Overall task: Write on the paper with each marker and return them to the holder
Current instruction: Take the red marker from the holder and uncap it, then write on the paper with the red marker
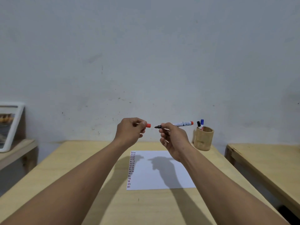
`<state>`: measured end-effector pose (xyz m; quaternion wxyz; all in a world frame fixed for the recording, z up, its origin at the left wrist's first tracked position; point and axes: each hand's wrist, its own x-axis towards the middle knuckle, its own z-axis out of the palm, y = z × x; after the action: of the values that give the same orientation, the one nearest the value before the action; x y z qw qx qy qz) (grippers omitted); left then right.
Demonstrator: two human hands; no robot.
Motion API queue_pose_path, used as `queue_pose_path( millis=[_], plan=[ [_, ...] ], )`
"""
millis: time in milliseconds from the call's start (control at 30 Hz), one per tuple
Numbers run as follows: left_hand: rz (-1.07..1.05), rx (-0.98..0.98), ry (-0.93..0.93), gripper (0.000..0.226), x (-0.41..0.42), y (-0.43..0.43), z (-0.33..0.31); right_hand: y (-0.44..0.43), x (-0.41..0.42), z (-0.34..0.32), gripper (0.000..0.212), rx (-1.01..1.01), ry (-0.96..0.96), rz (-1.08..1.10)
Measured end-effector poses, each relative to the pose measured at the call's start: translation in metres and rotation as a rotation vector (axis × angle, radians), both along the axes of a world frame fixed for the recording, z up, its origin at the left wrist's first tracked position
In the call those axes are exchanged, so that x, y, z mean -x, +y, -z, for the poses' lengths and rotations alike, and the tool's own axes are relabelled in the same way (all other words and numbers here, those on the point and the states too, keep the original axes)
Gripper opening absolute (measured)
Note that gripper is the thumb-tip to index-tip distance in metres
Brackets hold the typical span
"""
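Note:
My right hand (pixel 173 138) holds a white red-ended marker (pixel 180 124) level above the table, its bare dark tip pointing left. My left hand (pixel 129 130) pinches the marker's red cap (pixel 148 125), a short gap away from the tip. Below lies the white paper (pixel 162 172), with a column of small red and dark marks down its left edge. The bamboo holder (pixel 203 138) stands at the table's far right corner with a black-capped marker (pixel 198 123) and a blue-capped marker (pixel 202 122) upright in it.
The wooden table (pixel 81 168) runs up to a grey wall. A second wooden table (pixel 267 158) stands to the right across a narrow gap. On a low surface at the left leans a white-framed board (pixel 9 125).

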<state>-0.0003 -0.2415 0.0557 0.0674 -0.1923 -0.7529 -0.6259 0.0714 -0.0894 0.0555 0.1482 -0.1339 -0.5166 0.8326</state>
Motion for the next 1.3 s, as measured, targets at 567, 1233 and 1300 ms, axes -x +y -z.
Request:
queue_pose_path(
  millis=[567,1233,1300],
  plan=[
    [-0.233,0.780,0.129,0.021,0.037,-0.047,0.116,-0.045,0.034,0.086,0.019,-0.610,-0.124,-0.021],
    [-0.119,1.161,-0.035,0.061,0.009,-0.069,0.140,-0.060,0.030,0.123,0.031,-1.058,-0.178,-0.001],
    [-0.112,1.176,-0.038,0.061,0.009,-0.069,0.139,-0.059,0.030,0.123,0.029,-1.071,-0.179,-0.006]
  ],
)
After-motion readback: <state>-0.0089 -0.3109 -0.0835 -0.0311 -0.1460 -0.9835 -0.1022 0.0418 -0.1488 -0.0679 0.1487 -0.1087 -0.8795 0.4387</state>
